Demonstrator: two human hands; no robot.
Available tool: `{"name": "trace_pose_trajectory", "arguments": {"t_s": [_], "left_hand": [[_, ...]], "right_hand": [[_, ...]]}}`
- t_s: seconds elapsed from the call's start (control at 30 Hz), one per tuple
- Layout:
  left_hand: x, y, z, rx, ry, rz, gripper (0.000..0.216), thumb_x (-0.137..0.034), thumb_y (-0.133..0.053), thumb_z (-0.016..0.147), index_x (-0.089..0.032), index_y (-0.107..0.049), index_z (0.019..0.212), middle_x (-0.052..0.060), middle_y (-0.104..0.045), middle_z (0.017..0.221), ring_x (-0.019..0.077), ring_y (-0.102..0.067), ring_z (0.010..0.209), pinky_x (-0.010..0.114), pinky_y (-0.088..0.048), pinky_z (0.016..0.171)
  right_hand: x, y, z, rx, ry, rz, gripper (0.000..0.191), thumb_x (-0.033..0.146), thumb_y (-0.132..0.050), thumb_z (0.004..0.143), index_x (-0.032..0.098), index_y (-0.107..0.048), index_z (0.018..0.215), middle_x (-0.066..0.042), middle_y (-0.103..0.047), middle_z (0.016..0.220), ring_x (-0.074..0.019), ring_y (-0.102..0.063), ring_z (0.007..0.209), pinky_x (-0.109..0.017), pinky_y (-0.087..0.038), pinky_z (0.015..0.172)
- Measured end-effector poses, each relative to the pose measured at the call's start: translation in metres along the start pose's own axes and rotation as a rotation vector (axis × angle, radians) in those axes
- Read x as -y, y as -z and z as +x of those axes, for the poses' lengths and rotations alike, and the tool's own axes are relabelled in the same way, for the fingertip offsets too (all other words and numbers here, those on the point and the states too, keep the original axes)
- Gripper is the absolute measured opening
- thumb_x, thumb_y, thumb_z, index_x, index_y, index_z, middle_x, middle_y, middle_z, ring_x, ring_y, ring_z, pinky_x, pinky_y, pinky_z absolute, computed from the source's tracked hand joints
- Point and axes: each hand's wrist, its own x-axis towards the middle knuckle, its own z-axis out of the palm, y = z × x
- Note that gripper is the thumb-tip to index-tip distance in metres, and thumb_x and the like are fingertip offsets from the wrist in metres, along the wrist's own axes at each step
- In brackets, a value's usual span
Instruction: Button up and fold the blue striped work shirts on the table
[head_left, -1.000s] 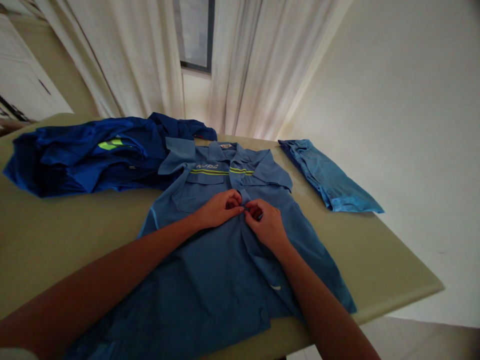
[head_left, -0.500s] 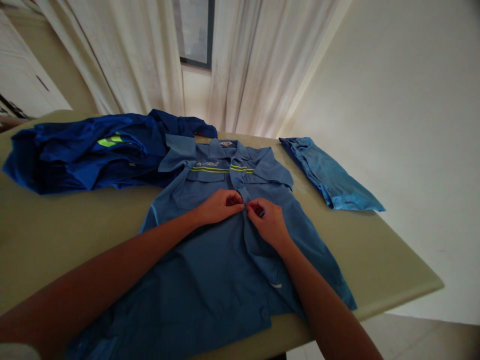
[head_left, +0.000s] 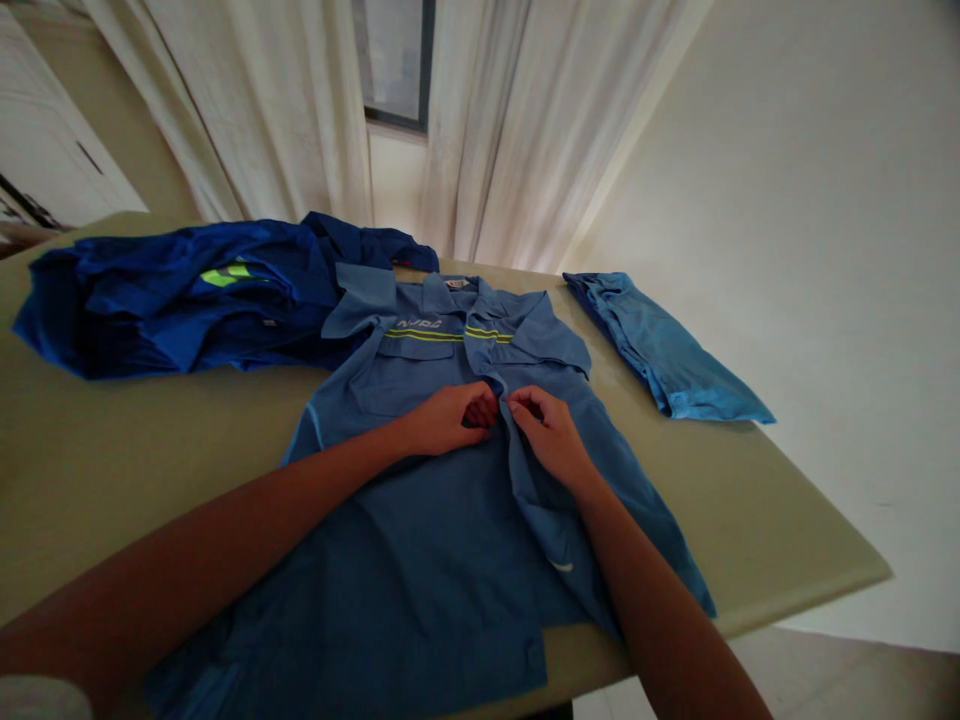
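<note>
right hand thumb and fingertips pinched on the front edge of a light blue short-sleeved shirt. left hand just beside it at 9 o'clock, fingers curled, resting over the shirt front; cannot tell if it grips cloth. shirt lies spread front up on the table, mid-table, collar at 12 o'clock from the hands, yellow stripes across the chest below it, lower front parted at 6 o'clock, hem by the near table edge. crumpled dark blue garment at 10 o'clock, beside the shirt's sleeve. folded light blue garment at 2 o'clock, apart from the shirt. past the table, pale curtains and window around 12, bare wall at 2 to 3.
</note>
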Motion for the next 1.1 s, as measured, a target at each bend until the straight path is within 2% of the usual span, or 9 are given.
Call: {"name": "trace_pose_trajectory", "arguments": {"t_s": [0.13, 0.2, 0.5, 0.83, 1.0, 1.1], "left_hand": [[-0.004, -0.002, -0.003, -0.036, -0.039, 0.215, 0.003, -0.020, -0.065, 0.089, -0.019, -0.065, 0.092, 0.002, -0.073, 0.086, 0.0170, -0.069, 0.078, 0.029, -0.054, 0.075], [-0.006, -0.001, -0.002, -0.066, -0.038, 0.254, 0.005, -0.020, -0.063, 0.091, -0.019, -0.067, 0.089, 0.001, -0.072, 0.084, 0.0167, -0.068, 0.076, 0.028, -0.052, 0.073], [-0.009, 0.002, -0.002, -0.162, 0.023, 0.093, 0.014, -0.031, -0.063, 0.093, -0.018, -0.069, 0.094, 0.003, -0.075, 0.089, 0.0165, -0.070, 0.079, 0.028, -0.055, 0.075], [-0.002, 0.000, -0.004, -0.159, 0.019, -0.045, 0.015, -0.022, -0.070, 0.082, -0.016, -0.067, 0.096, 0.003, -0.075, 0.089, 0.0154, -0.073, 0.080, 0.029, -0.060, 0.080], [-0.007, 0.001, -0.005, -0.159, -0.013, 0.031, 0.013, -0.018, -0.069, 0.081, -0.017, -0.067, 0.094, 0.001, -0.074, 0.087, 0.0143, -0.071, 0.078, 0.027, -0.058, 0.077], [-0.012, 0.002, -0.006, -0.160, -0.039, 0.107, 0.010, -0.017, -0.068, 0.083, -0.018, -0.065, 0.092, 0.000, -0.072, 0.084, 0.0137, -0.068, 0.076, 0.026, -0.055, 0.073]], "right_hand": [[-0.002, 0.000, 0.000, 0.089, -0.044, 0.069, 0.021, 0.038, -0.058, 0.093, 0.021, -0.070, 0.093, -0.003, -0.071, 0.082, -0.0166, -0.062, 0.071, -0.026, -0.047, 0.060], [0.000, -0.001, -0.001, 0.105, -0.036, 0.062, 0.019, 0.037, -0.060, 0.092, 0.021, -0.070, 0.093, -0.003, -0.071, 0.082, -0.0165, -0.063, 0.071, -0.026, -0.047, 0.061], [0.005, -0.004, -0.003, 0.062, 0.040, -0.077, 0.015, 0.029, -0.061, 0.088, 0.019, -0.072, 0.089, -0.002, -0.071, 0.078, -0.0158, -0.064, 0.071, -0.026, -0.047, 0.063], [0.002, -0.002, -0.002, 0.088, 0.013, 0.014, 0.017, 0.030, -0.064, 0.085, 0.018, -0.076, 0.088, -0.003, -0.073, 0.076, -0.0161, -0.064, 0.067, -0.026, -0.048, 0.063], [0.002, 0.000, -0.002, 0.137, 0.013, 0.063, 0.016, 0.033, -0.068, 0.086, 0.019, -0.075, 0.088, -0.003, -0.073, 0.077, -0.0164, -0.065, 0.068, -0.026, -0.049, 0.062], [0.003, 0.001, -0.003, 0.171, -0.009, 0.083, 0.024, 0.042, -0.077, 0.082, 0.019, -0.074, 0.088, -0.003, -0.074, 0.081, -0.0177, -0.067, 0.072, -0.027, -0.052, 0.065]]}}
